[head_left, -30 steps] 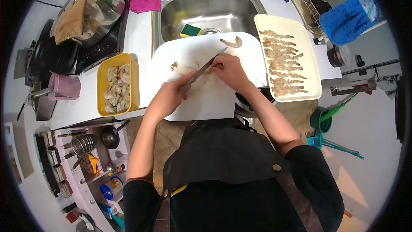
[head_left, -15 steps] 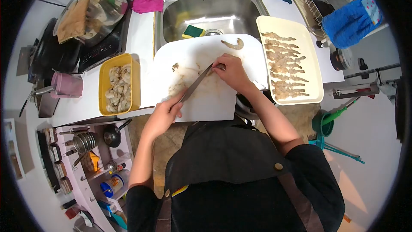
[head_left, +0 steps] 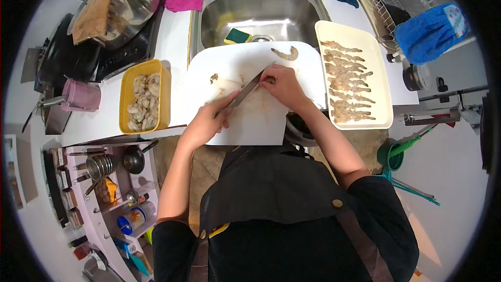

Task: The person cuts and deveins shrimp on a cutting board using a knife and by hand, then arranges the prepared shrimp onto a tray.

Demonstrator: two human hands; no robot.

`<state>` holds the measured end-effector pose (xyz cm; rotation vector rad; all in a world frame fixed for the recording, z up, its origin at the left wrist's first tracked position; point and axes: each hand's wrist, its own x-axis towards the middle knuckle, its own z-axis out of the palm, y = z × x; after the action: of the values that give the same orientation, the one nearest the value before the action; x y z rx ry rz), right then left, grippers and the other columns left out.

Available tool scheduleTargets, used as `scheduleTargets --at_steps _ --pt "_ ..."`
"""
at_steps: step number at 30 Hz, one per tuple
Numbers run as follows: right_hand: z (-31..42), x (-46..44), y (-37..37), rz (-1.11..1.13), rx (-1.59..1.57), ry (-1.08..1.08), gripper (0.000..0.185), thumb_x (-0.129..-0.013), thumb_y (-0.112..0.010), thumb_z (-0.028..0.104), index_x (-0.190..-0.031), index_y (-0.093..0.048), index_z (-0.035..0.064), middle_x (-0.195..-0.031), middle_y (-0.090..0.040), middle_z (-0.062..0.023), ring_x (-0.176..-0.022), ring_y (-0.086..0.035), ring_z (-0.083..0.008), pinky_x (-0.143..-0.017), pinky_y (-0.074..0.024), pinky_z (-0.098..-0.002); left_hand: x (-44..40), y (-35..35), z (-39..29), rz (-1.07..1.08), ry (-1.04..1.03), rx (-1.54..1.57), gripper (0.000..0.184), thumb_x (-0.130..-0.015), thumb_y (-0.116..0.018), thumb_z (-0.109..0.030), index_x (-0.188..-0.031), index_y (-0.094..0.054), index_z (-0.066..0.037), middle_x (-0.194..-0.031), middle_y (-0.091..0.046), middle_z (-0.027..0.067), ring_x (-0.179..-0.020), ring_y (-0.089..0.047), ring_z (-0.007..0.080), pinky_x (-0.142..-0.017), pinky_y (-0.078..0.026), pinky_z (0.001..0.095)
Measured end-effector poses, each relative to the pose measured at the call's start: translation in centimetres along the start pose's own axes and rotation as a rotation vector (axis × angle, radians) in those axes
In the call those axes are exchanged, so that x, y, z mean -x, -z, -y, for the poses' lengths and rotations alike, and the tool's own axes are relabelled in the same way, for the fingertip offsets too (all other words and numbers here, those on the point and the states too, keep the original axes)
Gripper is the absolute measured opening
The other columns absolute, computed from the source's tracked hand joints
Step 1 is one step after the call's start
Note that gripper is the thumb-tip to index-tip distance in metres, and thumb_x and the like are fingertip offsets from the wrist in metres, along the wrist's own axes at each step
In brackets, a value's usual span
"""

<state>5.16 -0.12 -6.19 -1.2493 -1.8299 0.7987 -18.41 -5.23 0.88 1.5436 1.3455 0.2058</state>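
My left hand (head_left: 206, 121) is wrapped round the handle of a knife (head_left: 245, 92). The blade slants up and away across the white cutting board (head_left: 235, 134), its tip close by my right hand (head_left: 284, 87). The fingers of that hand are pinched on a shrimp beside the blade; most of it is hidden behind them. One whole shrimp (head_left: 286, 54) lies curled at the far side of the board. Small dark scraps (head_left: 214, 79) and brownish wet smears mark the board's surface.
Several unpeeled shrimp lie in a row on a cream tray (head_left: 383, 115) at right. A yellow container (head_left: 166, 102) at left holds peeled shrimp. Behind the board is a steel sink (head_left: 219, 18) with a sponge (head_left: 237, 36). A pot (head_left: 138, 21) stands at back left.
My left hand and the knife have shifted slightly right and away from me, so the blade tip now reaches past my right fingers. The right hand stays pinched in nearly the same spot.
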Motion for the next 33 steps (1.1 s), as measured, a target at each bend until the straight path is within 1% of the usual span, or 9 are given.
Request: scheduleTargets --at_steps 6,9,12,16,22,25,26,29,33 --pt "-0.3 -0.1 0.0 -0.001 -0.014 -0.043 0.009 -0.074 -0.070 0.002 -0.082 -0.067 -0.0010 -0.082 -0.064 -0.0155 -0.073 -0.065 -0.0285 -0.069 -0.0533 -0.0343 1.7 -0.5 2.4 -0.044 -0.063 0.018 0.047 -0.099 -0.047 -0.013 -0.145 -0.043 -0.024 -0.067 -0.053 0.0007 -0.054 -0.041 0.0067 -0.052 -0.041 0.0229" --pt "-0.2 -0.4 0.2 -0.016 -0.063 -0.080 0.010 -0.074 -0.071 0.003 -0.083 -0.068 -0.0012 -0.082 -0.065 -0.0140 -0.074 -0.066 -0.0244 -0.070 -0.0543 -0.0312 3.5 0.9 2.9 0.027 0.060 0.109 0.047 -0.099 -0.049 -0.015 -0.145 -0.043 -0.022 -0.071 -0.053 0.0009 -0.058 -0.042 0.0055 -0.055 -0.042 0.0224" --pt "1.5 -1.3 -0.1 -0.030 -0.066 -0.127 0.009 -0.078 -0.067 0.002 -0.086 -0.068 -0.0019 -0.088 -0.068 -0.0087 -0.078 -0.065 -0.0132 -0.075 -0.0536 -0.0254 3.6 2.2 4.4 -0.200 -0.056 0.023 0.047 -0.096 -0.053 -0.014 -0.142 -0.048 -0.025 -0.079 -0.057 0.0040 -0.063 -0.050 0.0118 -0.061 -0.046 0.0272" --pt "3.6 -2.8 -2.9 0.018 -0.334 -0.047 0.014 -0.079 -0.067 0.003 -0.091 -0.066 -0.0023 -0.089 -0.068 -0.0060 -0.081 -0.064 -0.0121 -0.077 -0.0526 -0.0258 0.8 2.2 4.7 -0.657 -0.140 -0.557 0.044 -0.087 -0.058 -0.013 -0.129 -0.060 -0.028 -0.097 -0.060 0.0086 -0.083 -0.061 0.0321 -0.074 -0.052 0.0422" --pt "2.2 -0.3 -1.4 0.140 -0.095 -0.066 0.010 -0.075 -0.064 0.004 -0.084 -0.067 -0.0003 -0.077 -0.067 -0.0120 -0.071 -0.065 -0.0197 -0.068 -0.0521 -0.0303 -1.7 0.6 5.1 -0.862 -0.318 -0.833 0.041 -0.083 -0.061 -0.009 -0.120 -0.066 -0.025 -0.103 -0.058 0.0066 -0.092 -0.057 0.0282 -0.079 -0.046 0.0404" --pt "1.0 1.0 -0.4 0.142 0.007 0.057 0.011 -0.075 -0.064 0.001 -0.085 -0.068 0.0014 -0.079 -0.067 -0.0122 -0.076 -0.064 -0.0239 -0.073 -0.0523 -0.0327 -2.8 -0.2 3.1 -0.758 -0.397 -0.639 0.033 -0.081 -0.063 -0.008 -0.112 -0.070 -0.019 -0.101 -0.059 0.0073 -0.092 -0.057 0.0283 -0.080 -0.043 0.0399" --pt "0.8 1.2 -0.4 0.151 -0.037 0.034 0.012 -0.074 -0.064 0.001 -0.086 -0.068 0.0019 -0.080 -0.067 -0.0119 -0.079 -0.063 -0.0249 -0.074 -0.0521 -0.0336 -3.8 -0.7 2.8 -0.700 -0.511 -0.481 0.025 -0.080 -0.064 -0.006 -0.104 -0.071 -0.011 -0.097 -0.062 0.0095 -0.090 -0.059 0.0290 -0.078 -0.046 0.0398" --pt "0.6 1.9 0.0 0.166 -0.081 0.037 0.013 -0.074 -0.065 -0.001 -0.086 -0.068 0.0030 -0.083 -0.066 -0.0104 -0.084 -0.062 -0.0253 -0.076 -0.0518 -0.0346 -5.5 -2.4 2.3 -0.425 -0.615 -0.156 0.020 -0.079 -0.066 -0.002 -0.098 -0.071 -0.005 -0.092 -0.064 0.0118 -0.085 -0.062 0.0297 -0.076 -0.049 0.0379" --pt "-0.2 2.9 0.2 0.133 -0.003 0.171 0.014 -0.074 -0.067 -0.003 -0.086 -0.069 0.0042 -0.083 -0.064 -0.0080 -0.086 -0.060 -0.0238 -0.076 -0.0512 -0.0332 -4.2 -2.9 1.6 -0.282 -0.443 -0.147 0.016 -0.076 -0.069 -0.001 -0.092 -0.070 -0.001 -0.089 -0.064 0.0139 -0.082 -0.064 0.0299 -0.074 -0.052 0.0351"
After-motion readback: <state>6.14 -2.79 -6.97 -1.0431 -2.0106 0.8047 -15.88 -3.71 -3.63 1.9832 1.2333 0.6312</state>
